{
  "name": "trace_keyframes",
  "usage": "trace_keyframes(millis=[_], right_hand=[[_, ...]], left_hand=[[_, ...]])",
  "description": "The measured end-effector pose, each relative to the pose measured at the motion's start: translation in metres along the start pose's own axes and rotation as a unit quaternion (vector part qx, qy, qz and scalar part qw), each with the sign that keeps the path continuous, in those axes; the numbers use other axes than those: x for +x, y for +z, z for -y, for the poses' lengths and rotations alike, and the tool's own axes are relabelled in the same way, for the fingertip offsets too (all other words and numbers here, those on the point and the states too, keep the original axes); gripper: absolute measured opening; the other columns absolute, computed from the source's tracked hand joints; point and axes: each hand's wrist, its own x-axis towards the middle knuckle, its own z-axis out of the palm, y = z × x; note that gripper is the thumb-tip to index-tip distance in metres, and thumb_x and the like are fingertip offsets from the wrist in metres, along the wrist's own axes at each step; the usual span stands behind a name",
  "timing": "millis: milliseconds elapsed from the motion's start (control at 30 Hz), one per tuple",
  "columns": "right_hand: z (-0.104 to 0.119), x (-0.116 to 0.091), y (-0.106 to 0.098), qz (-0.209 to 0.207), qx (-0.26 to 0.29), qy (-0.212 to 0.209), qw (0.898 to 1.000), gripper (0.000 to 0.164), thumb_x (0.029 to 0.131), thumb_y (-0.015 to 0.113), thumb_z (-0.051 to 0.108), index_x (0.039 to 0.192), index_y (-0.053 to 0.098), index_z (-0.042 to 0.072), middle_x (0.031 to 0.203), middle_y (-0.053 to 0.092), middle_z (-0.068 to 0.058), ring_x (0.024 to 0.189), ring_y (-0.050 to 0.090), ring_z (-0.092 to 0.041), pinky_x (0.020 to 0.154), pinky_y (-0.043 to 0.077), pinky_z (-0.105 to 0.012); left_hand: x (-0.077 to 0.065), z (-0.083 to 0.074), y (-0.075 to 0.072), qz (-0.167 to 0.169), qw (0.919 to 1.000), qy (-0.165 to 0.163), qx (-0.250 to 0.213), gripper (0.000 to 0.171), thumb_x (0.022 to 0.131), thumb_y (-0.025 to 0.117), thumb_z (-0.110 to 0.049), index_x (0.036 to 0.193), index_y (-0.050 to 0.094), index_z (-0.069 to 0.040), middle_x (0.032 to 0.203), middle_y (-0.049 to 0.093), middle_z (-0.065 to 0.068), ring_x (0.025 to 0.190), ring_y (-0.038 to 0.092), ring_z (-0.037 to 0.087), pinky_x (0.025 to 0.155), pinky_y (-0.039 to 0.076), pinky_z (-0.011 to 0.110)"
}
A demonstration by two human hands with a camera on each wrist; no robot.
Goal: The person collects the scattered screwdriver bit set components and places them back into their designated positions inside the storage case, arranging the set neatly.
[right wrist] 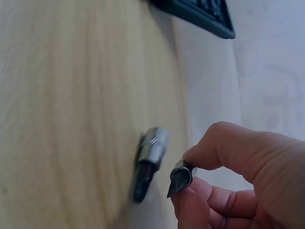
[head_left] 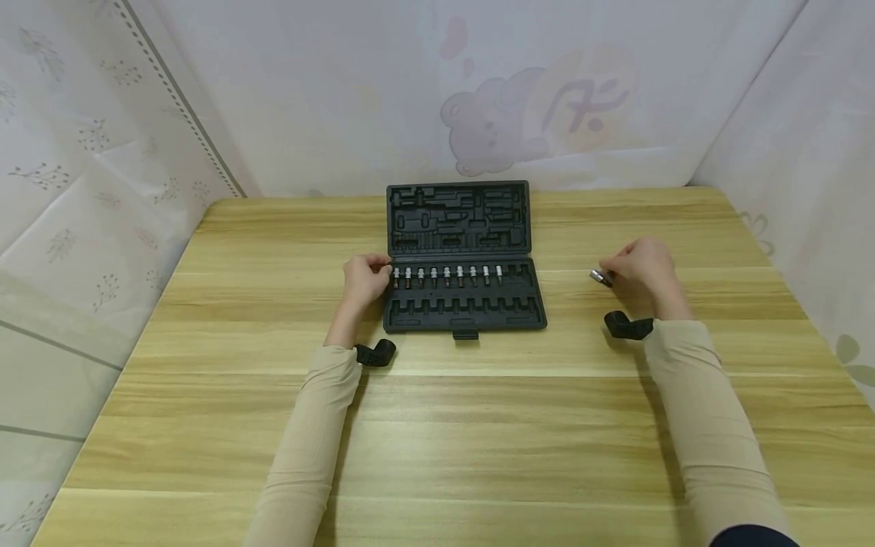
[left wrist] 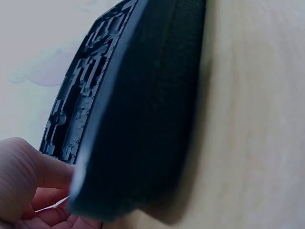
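A socket bit is pinched by the right hand, to the right of the open case.
The case's left edge is held by the left hand. The second bit on the table might be rolled away, if it is brushed by the right hand.

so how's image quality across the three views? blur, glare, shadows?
Head: fairly sharp, soft glare on the tabletop, shadows along the left sleeve and right sleeve. Left wrist: case dark, near edge blurred; backdrop washed out. Right wrist: loose bit socket blurred, held bit socket a little crisper.
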Motion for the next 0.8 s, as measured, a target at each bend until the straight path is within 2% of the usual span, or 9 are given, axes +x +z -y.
trace_keyframes(millis=[167, 300, 433, 600, 700, 800], right_hand=[[0.011, -0.003, 0.0, -0.001, 0.005, -0.016, 1.0, 0.037, 0.084, 0.065, 0.033, 0.076, 0.071, -0.004, 0.058, 0.064, -0.006, 0.064, 0.055, -0.019, 0.061, 0.039, -0.03], [0.024, -0.006, 0.002, 0.008, 0.009, -0.018, 1.0, 0.036, 0.085, 0.063, 0.032, 0.069, 0.07, 0.0, 0.057, 0.064, -0.006, 0.062, 0.055, -0.017, 0.067, 0.041, -0.034], [0.035, -0.008, 0.006, 0.006, 0.012, -0.027, 1.0, 0.034, 0.084, 0.062, 0.029, 0.064, 0.069, 0.003, 0.057, 0.063, -0.007, 0.059, 0.055, -0.018, 0.066, 0.041, -0.033], [0.046, -0.009, 0.011, 0.012, 0.03, -0.034, 0.999, 0.032, 0.084, 0.062, 0.027, 0.072, 0.071, -0.002, 0.057, 0.064, -0.008, 0.057, 0.056, -0.024, 0.054, 0.041, -0.028], [0.053, -0.008, 0.015, 0.014, 0.043, -0.032, 0.998, 0.031, 0.083, 0.063, 0.026, 0.078, 0.07, -0.003, 0.055, 0.063, -0.004, 0.051, 0.053, -0.021, 0.047, 0.039, -0.028], [0.06, -0.008, 0.019, 0.017, 0.045, -0.03, 0.998, 0.031, 0.083, 0.064, 0.026, 0.083, 0.071, -0.004, 0.055, 0.063, 0.0, 0.052, 0.051, -0.018, 0.048, 0.039, -0.029]], left_hand=[[0.0, 0.0, 0.0, -0.002, 1.0, 0.004, 0.002, 0.021, 0.089, 0.055, -0.001, 0.105, 0.068, 0.006, 0.099, 0.066, 0.02, 0.089, 0.06, 0.027, 0.073, 0.05, 0.032], [0.001, 0.0, 0.001, -0.004, 1.0, 0.003, 0.002, 0.021, 0.089, 0.055, -0.001, 0.104, 0.068, 0.006, 0.098, 0.066, 0.02, 0.089, 0.06, 0.027, 0.073, 0.05, 0.033], [0.001, 0.0, 0.001, -0.006, 1.0, 0.004, 0.001, 0.021, 0.089, 0.056, -0.001, 0.104, 0.068, 0.006, 0.098, 0.066, 0.02, 0.088, 0.06, 0.028, 0.073, 0.05, 0.033], [0.0, 0.0, 0.001, -0.008, 1.0, 0.005, 0.003, 0.02, 0.089, 0.056, -0.001, 0.103, 0.068, 0.006, 0.097, 0.066, 0.02, 0.087, 0.06, 0.028, 0.072, 0.049, 0.032], [0.0, 0.0, 0.001, -0.01, 0.9999, 0.005, 0.003, 0.02, 0.089, 0.056, -0.001, 0.103, 0.068, 0.006, 0.097, 0.066, 0.021, 0.088, 0.06, 0.028, 0.072, 0.05, 0.032], [0.0, 0.0, 0.001, -0.01, 0.9999, 0.007, 0.005, 0.021, 0.089, 0.056, -0.001, 0.103, 0.068, 0.006, 0.097, 0.066, 0.021, 0.088, 0.06, 0.028, 0.072, 0.05, 0.032]])
